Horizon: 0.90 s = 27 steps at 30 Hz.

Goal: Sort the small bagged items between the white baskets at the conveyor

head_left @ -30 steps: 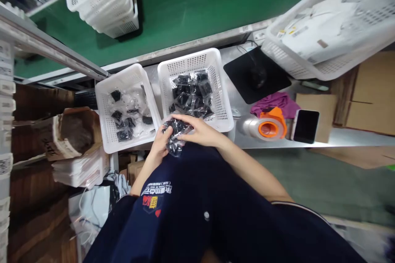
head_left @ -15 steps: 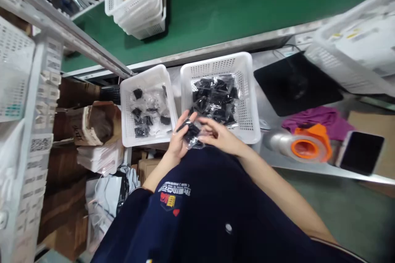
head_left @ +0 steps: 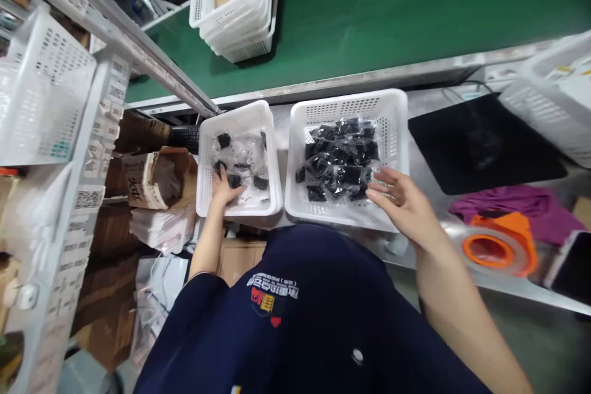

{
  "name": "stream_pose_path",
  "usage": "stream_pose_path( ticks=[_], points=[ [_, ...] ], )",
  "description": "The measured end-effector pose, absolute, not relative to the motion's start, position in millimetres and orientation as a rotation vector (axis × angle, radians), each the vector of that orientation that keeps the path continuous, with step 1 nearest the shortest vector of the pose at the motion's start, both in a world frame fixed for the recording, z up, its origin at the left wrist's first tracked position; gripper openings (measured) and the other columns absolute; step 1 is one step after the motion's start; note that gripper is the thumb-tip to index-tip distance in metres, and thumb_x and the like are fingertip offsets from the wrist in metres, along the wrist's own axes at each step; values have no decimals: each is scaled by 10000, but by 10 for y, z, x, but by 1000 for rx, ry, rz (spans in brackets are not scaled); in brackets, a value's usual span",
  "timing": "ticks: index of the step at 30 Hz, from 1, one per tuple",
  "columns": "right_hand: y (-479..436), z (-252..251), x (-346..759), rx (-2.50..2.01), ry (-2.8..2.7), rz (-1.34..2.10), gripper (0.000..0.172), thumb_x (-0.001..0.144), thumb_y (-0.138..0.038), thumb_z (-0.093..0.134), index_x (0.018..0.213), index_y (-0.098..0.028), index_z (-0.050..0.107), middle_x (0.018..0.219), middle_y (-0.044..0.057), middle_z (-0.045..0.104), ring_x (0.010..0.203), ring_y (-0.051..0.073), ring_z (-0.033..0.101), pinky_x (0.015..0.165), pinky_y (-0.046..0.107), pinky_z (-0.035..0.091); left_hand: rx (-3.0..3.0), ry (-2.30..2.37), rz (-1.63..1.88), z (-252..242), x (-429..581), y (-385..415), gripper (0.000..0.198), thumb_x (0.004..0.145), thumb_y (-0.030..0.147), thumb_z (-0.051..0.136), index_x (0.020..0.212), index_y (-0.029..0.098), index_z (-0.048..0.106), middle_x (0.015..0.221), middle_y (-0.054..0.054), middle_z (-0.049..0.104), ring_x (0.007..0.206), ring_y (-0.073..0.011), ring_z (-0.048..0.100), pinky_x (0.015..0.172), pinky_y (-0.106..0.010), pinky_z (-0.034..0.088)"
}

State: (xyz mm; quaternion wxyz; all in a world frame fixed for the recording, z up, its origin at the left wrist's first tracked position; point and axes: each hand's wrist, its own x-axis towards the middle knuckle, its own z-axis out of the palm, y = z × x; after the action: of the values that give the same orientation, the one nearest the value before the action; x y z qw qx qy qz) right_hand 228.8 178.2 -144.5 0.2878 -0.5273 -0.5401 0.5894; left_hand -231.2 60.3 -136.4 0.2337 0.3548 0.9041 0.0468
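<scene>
My left hand (head_left: 224,191) reaches into the left white basket (head_left: 277,188), its fingers spread over small clear bags with black items (head_left: 235,181). I cannot make out the exact kind of these black pieces. Over the right side of the right white basket (head_left: 398,135) is my right hand (head_left: 401,202), fingers apart and nothing visible in them. Its fingertips are close to a heap of black items in clear bags (head_left: 344,157). That heap covers much of the basket floor.
A green work surface (head_left: 392,6) lies beyond the baskets, with a stack of white baskets (head_left: 240,12) on it. On my right are a black mat (head_left: 484,141), purple cloth (head_left: 521,206) and an orange tape dispenser (head_left: 526,246). A metal rack (head_left: 99,135) stands left.
Both hands were together in front of the baskets, holding a bagged black item. They have separated: the left into the left basket, the right to the right basket. The view has shifted.
</scene>
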Motion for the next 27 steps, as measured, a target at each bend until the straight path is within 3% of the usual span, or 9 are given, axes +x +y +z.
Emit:
stream_pose_path(
  ticks=[5,11,16,20,24,27],
  points=[
    [1641,-1470,2196,-1371,-1485,1631,818,786,-769,798,1408,-268,620,1542,189,625,1311,403,699,1103,622,598,986,2592,-29,-1438,-2249,505,949,902,326,750,1718,134,304,1586,-291,537,1428,-447,584,1208,-542,442],
    [1565,-1515,2239,-1349,-1528,1667,787,795,-787,783,1358,-249,672,1328,177,742,1262,378,723,1079,590,610,1041,2685,147,-1206,-2400,336,667,852,175,634,1517,159,584,1327,-160,753,1227,-350,707,1119,-457,515],
    [1582,-1491,2249,-1330,-1498,1665,734,802,-765,795,1323,-257,696,1258,160,772,1219,370,740,1045,579,627,856,2655,825,-851,-2732,36,605,709,216,632,1311,163,634,1189,-94,761,1080,-250,728,982,-350,591],
    [1611,-1441,2041,-1259,-1546,1714,688,815,-705,795,1312,-238,702,1218,158,778,1184,359,749,1003,559,648,701,2404,1307,-578,-2705,-38,651,567,283,760,1200,212,624,1044,-40,738,904,-204,700,860,-330,596],
    [1559,-1283,1616,-1094,-1610,1853,619,836,-616,787,1308,-229,687,1349,175,730,1185,335,740,998,552,643,597,2060,1509,-456,-2194,221,696,484,248,893,1127,230,625,967,-6,738,804,-164,679,759,-271,573],
    [1492,-1094,1309,-921,-1540,2020,719,854,-582,770,1455,-243,569,1457,189,663,1179,289,733,982,514,642,551,1750,1510,-517,-1584,488,732,483,218,949,1141,256,631,928,24,752,734,-143,674,684,-236,556]
  ],
)
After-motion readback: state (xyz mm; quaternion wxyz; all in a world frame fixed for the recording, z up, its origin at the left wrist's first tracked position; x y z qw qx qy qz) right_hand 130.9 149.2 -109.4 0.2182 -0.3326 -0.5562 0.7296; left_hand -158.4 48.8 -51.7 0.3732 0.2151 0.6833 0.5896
